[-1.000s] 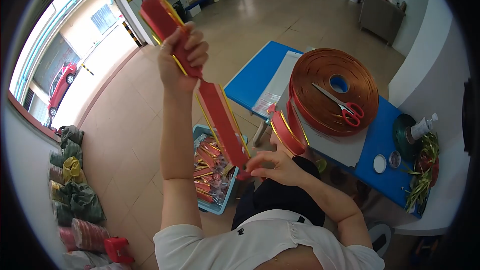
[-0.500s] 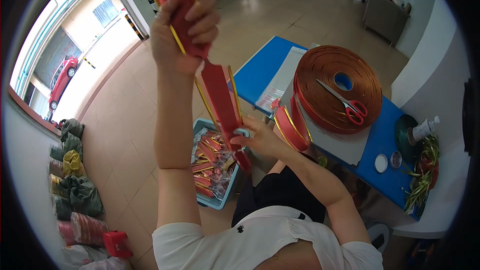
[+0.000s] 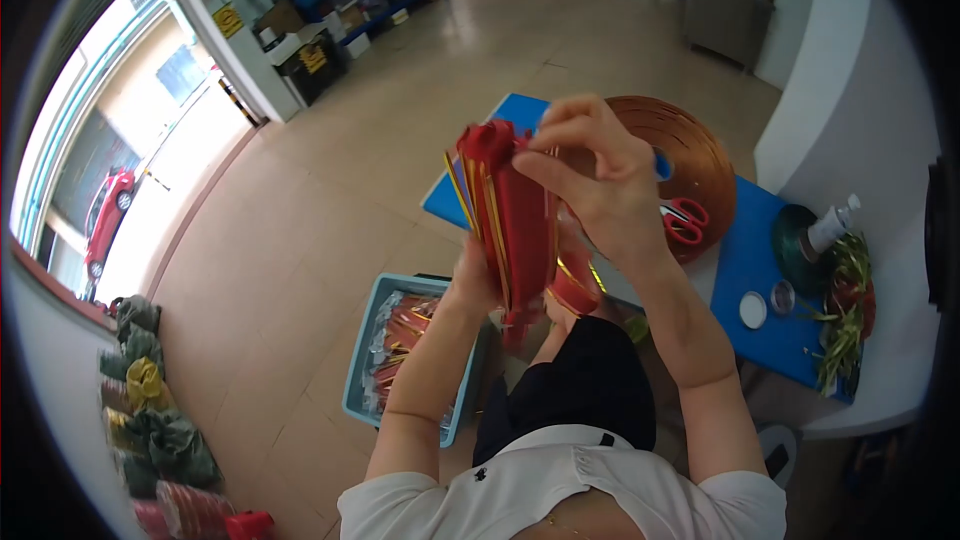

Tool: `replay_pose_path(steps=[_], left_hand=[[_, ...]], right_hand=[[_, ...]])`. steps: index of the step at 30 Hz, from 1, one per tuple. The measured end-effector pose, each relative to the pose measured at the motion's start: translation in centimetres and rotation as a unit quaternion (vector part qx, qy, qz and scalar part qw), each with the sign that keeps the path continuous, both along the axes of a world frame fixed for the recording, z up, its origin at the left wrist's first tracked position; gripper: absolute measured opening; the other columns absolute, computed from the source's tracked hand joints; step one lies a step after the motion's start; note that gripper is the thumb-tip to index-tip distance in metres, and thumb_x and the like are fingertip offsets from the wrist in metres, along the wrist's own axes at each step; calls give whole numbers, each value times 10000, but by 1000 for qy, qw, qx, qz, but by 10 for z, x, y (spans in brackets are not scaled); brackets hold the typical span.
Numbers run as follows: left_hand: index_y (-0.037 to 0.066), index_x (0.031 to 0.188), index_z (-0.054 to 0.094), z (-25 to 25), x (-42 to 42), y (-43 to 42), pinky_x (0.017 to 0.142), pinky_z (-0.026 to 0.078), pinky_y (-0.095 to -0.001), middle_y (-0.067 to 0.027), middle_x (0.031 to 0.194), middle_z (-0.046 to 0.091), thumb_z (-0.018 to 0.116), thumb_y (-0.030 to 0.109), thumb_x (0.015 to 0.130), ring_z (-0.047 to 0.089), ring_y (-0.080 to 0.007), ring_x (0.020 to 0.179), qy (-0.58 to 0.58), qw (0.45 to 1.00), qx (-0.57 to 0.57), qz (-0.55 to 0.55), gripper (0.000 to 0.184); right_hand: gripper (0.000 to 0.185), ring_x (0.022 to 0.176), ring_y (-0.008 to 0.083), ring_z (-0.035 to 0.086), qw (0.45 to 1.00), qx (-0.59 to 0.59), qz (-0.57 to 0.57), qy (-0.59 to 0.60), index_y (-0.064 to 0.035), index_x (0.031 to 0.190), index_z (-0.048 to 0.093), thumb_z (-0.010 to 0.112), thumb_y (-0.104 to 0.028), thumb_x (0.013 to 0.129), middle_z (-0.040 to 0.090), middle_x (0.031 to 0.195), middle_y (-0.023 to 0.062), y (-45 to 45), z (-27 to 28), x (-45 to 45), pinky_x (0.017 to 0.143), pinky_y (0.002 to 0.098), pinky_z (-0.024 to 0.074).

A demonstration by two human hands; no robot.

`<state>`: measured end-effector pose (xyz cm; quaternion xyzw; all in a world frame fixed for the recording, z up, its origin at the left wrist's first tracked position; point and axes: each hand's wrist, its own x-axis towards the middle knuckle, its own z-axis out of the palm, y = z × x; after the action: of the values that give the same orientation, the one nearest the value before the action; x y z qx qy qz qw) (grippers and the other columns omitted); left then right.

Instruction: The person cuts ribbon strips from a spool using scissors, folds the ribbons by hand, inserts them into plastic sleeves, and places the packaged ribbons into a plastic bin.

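Note:
In front of my body, my left hand [image 3: 478, 275] is wrapped round the lower part of a red ribbon [image 3: 530, 225] with gold edges. The ribbon is gathered into a long folded bundle and stands nearly upright, bunched at its top. My right hand [image 3: 605, 180] is closed in a pinch at the bundle's upper end, slightly blurred, its fingertips against the red ribbon. Beyond the right hand lies a large ribbon roll [image 3: 690, 140], partly covered by that hand, with red-handled scissors [image 3: 685, 220] on it. A loose red-and-gold loop [image 3: 575, 290] hangs below the right wrist.
A blue table [image 3: 755, 270] carries the roll, a green spool [image 3: 795, 240], a white bottle [image 3: 833, 223], a round white lid [image 3: 752, 310] and a leafy plant [image 3: 845, 325]. Low at left stands a light-blue basket [image 3: 355, 380] of wrapped red-and-gold pieces. Bags [image 3: 165, 440] line the left wall.
My left hand has come down from the upper left with the ribbon. My right hand has risen from the ribbon's lower end to its top. The stretched ribbon is now a compact bundle.

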<state>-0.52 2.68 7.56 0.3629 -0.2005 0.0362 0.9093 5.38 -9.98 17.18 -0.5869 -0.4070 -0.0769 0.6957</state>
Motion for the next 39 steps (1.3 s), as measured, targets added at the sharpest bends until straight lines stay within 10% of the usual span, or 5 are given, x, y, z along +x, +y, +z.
replay_pose_path(steps=[8,17,22,26,39], left_hand=[[-8,923,561,30,-1,18,588,459,-270,-94,726,583,649,153,689,561,-156,625,134,979,144,52,298],[11,1024,456,101,29,123,431,303,-182,10,648,350,482,253,853,360,-68,530,-62,991,16,118,297],[-12,1046,466,47,38,92,395,299,-174,-43,744,499,493,467,819,403,-78,477,51,969,56,236,531],[49,1256,373,-24,15,11,870,439,-368,-96,1157,518,504,514,804,511,-228,1060,96,994,14,43,662],[8,1001,536,-8,-14,-30,693,408,-238,-86,869,549,635,235,603,488,-117,717,119,964,177,-159,469]], right_hand=[[518,1125,168,402,924,88,244,280,-39,1236,372,559,-323,845,442,1210,86,4,-76,19,952,293,299],[170,797,119,578,876,-132,327,329,7,950,591,606,-1,781,608,846,58,-34,-135,-55,726,252,457],[107,724,128,559,985,-49,160,-41,1,805,629,667,0,705,609,784,76,-43,-60,-35,687,254,427],[155,765,125,534,998,-42,9,47,-13,803,635,709,-20,668,596,853,68,-35,-28,-13,711,270,403],[192,923,141,557,950,58,161,261,-3,908,598,674,-27,734,604,977,91,-36,-38,10,844,270,438]])
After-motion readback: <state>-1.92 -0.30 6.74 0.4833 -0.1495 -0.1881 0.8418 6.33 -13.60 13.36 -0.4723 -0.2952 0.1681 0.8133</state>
